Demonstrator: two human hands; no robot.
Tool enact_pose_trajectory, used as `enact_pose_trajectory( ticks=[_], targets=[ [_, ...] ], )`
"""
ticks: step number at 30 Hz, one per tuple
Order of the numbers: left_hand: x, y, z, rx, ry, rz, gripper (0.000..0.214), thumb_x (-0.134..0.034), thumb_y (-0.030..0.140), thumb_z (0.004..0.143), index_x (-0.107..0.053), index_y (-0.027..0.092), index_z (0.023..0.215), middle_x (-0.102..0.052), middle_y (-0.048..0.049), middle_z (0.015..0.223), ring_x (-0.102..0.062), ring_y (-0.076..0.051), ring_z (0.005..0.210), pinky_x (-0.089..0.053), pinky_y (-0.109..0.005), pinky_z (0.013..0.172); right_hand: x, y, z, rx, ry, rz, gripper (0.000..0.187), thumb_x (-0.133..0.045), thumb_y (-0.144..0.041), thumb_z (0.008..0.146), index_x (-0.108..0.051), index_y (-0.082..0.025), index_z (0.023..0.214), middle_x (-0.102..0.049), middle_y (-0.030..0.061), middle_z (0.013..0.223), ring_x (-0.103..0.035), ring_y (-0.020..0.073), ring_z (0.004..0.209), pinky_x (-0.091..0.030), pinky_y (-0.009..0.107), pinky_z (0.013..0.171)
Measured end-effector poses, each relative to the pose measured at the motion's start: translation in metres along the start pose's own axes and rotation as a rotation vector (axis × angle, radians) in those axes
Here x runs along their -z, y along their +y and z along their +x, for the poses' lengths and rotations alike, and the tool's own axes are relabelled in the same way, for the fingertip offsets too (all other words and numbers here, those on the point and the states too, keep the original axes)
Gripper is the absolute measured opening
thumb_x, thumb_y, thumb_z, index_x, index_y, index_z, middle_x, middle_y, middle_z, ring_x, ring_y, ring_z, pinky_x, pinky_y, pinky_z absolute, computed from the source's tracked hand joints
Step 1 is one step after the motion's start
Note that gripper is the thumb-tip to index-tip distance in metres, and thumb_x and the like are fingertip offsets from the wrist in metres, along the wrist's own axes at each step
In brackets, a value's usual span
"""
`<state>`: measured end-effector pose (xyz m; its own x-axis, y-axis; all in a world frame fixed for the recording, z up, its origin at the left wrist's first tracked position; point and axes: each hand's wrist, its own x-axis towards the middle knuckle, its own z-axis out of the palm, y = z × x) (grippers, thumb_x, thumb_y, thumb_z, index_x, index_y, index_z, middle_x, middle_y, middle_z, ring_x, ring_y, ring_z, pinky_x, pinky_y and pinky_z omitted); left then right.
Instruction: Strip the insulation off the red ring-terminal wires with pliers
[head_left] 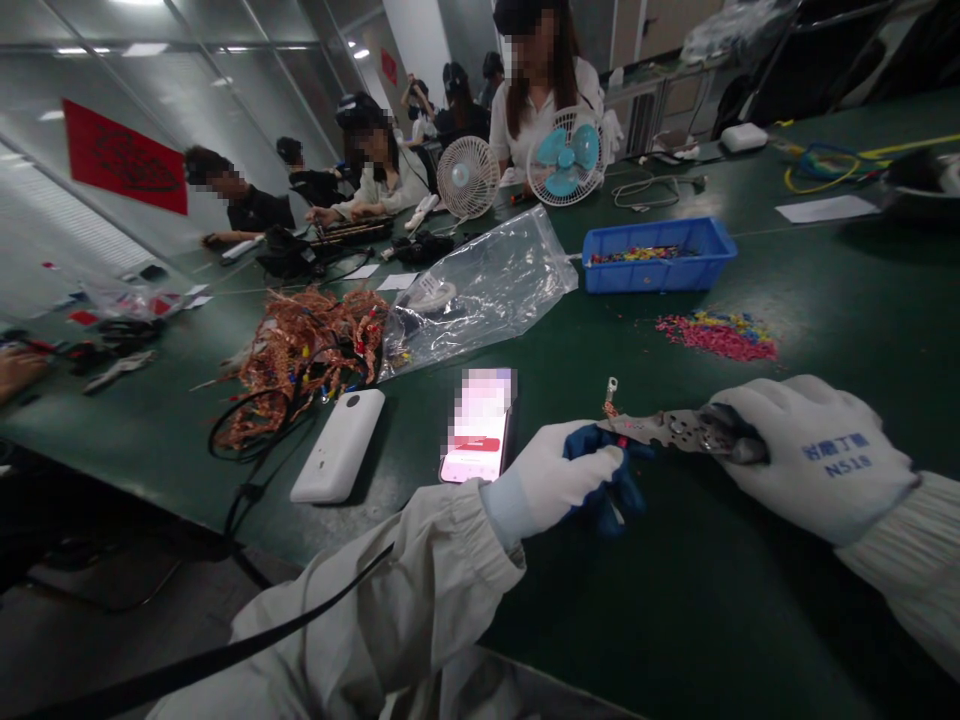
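Observation:
Both my hands wear white gloves with blue palms. My right hand (806, 450) is closed round the handles of a metal wire stripper (679, 430), whose jaws point left. At the tip of those jaws, my left hand (577, 475) pinches a short copper wire with a ring terminal (612, 392). The terminal sticks up above the jaws, and a small red piece shows by my fingertips. Most of the wire is hidden by the glove and the tool. Beyond my right hand lies a pile of pink, yellow and blue scraps (724, 335).
A blue bin (660, 270) of coloured bits stands at the back. Left of it lie a clear plastic bag (487, 300), a heap of braided copper wires (300, 350), a white power bank (339, 445) and a lit phone (478, 430). Two fans and several people are across the table.

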<state>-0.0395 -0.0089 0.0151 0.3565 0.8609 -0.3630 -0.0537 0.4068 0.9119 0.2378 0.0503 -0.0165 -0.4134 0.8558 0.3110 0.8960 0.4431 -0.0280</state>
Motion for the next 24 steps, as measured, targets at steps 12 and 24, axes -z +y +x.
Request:
enact_pose_trajectory(
  ticks=[12, 24],
  targets=[
    [-0.003, 0.006, -0.003, 0.005, -0.014, -0.009, 0.034, -0.073, 0.033, 0.095, -0.069, 0.008, 0.118, -0.069, -0.0021, 0.074, -0.068, -0.013, 0.060, -0.059, -0.026, 0.058, -0.009, 0.004, -0.012, 0.036, 0.196, -0.147, 0.046, -0.047, -0.047, 0.086, -0.061, -0.026, 0.125, -0.069, 0.0142, 0.125, -0.062, 0.0413, 0.107, -0.053, 0.061, 0.077],
    [-0.003, 0.011, -0.005, 0.110, -0.081, -0.058, 0.033, -0.065, 0.027, 0.101, -0.069, 0.007, 0.127, -0.068, -0.0014, 0.073, -0.067, -0.012, 0.060, -0.058, -0.026, 0.063, -0.008, 0.009, -0.013, 0.002, 0.192, -0.155, 0.051, -0.046, -0.053, 0.085, -0.063, -0.029, 0.127, -0.069, 0.0152, 0.123, -0.060, 0.0432, 0.107, -0.050, 0.063, 0.080]
  ],
)
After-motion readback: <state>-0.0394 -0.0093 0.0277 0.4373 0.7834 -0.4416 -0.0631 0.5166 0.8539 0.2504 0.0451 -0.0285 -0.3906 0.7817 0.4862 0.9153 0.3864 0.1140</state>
